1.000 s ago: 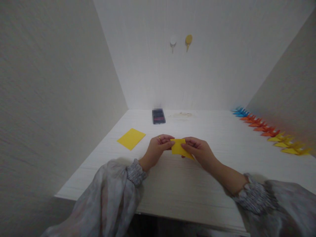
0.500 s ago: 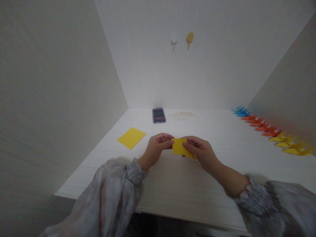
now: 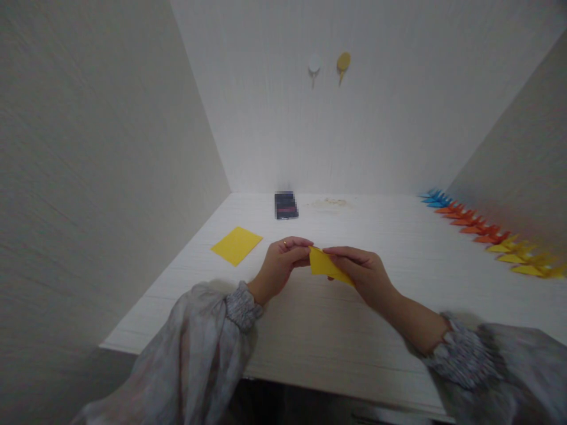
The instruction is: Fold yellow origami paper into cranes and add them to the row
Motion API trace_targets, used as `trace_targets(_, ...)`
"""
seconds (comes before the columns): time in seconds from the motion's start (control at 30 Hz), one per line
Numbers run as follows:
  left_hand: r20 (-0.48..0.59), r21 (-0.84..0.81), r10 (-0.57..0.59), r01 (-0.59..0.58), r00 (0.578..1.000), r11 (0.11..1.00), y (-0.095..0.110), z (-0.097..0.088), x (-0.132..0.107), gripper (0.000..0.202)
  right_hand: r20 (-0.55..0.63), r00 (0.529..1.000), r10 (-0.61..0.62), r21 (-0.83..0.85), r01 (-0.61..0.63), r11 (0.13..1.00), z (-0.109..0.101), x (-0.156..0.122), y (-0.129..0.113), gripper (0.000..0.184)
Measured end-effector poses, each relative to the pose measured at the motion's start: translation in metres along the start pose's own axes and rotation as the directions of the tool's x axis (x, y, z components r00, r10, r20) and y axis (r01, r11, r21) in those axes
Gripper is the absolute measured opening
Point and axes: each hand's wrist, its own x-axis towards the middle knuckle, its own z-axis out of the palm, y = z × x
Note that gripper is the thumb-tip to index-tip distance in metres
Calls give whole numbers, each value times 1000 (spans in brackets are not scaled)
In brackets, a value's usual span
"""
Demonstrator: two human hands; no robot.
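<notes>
Between my two hands, above the white table, is a folded piece of yellow origami paper (image 3: 323, 264). My left hand (image 3: 283, 260), with a ring on one finger, pinches the paper's left upper corner. On the other side my right hand (image 3: 358, 267) grips the right part between thumb and fingers; some of its fingers are hidden behind the paper. The folded piece tapers toward the lower right. A flat yellow paper square (image 3: 237, 245) lies on the table to the left of my left hand.
A dark, pixelated phone-like object (image 3: 286, 205) lies near the back wall. Along the right wall runs a row of folded paper cranes, blue (image 3: 436, 198), orange (image 3: 473, 224) and yellow (image 3: 527, 260). Two hooks, one white (image 3: 314, 66) and one yellow (image 3: 343, 62), hang on the wall.
The upper right part of the held paper has folded down, turning its squarish flap into a slanted shape. My right fingers have shifted along its upper edge; my left hand stays nearly still.
</notes>
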Motion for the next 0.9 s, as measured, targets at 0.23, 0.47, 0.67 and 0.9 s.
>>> trace_targets(0.23, -13, 21, 19, -19, 1000, 1000, 1, 1, 0, 16, 23, 1000, 17, 10, -17, 1000, -1, 0, 2, 16)
trace_targets(0.47, -29, 4, 12, -12, 999, 1000, 2, 1, 0, 14, 4, 999, 37, 57, -37, 998, 2, -1, -1, 17)
trace_targets(0.67, -31, 3, -19, 19, 999, 1000, 1, 1, 0, 14, 46, 999, 21, 59, -24, 998, -1, -1, 1, 14)
trace_targets(0.9, -23, -19, -35, 34, 999, 999, 0, 1, 0, 13, 69, 994, -84, -48, 87, 995, -6, -1, 6, 16)
